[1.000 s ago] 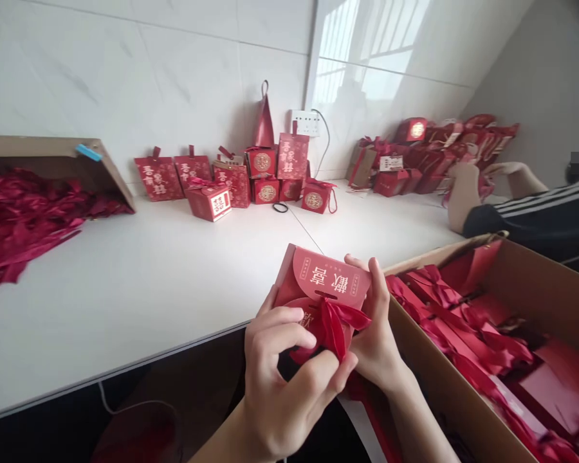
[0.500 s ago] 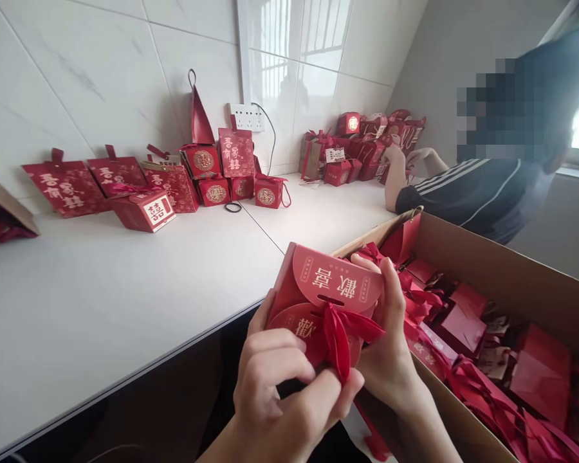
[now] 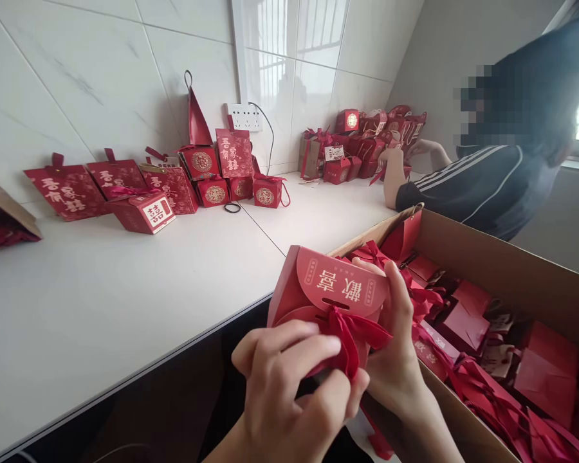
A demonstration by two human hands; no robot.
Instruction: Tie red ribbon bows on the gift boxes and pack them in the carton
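A red gift box (image 3: pixel 340 276) with gold Chinese characters is held over the table's front edge, tilted toward me. My right hand (image 3: pixel 400 347) grips it from the right, fingers behind it and thumb along its side. A red ribbon (image 3: pixel 345 331) passes through slots in the overlapping rounded flaps and hangs in two tails. My left hand (image 3: pixel 289 379) is in front of the box, thumb and index finger pinched at the lower end of the ribbon. Its other fingers are curled over the lower flap, hiding part of it.
An open cardboard carton (image 3: pixel 502 251) with red boxes and ribbons stands on the right. Red gift boxes (image 3: pixel 152 212) line the white table (image 3: pixel 125 308) by the wall. A power strip (image 3: pixel 244 117) hangs behind. A co-worker (image 3: pixel 473 186) reaches toward piled boxes (image 3: pixel 367 151).
My left hand's middle fingers have come off the box's left side and moved up over the lower flap toward the ribbon. The box has shifted slightly right.
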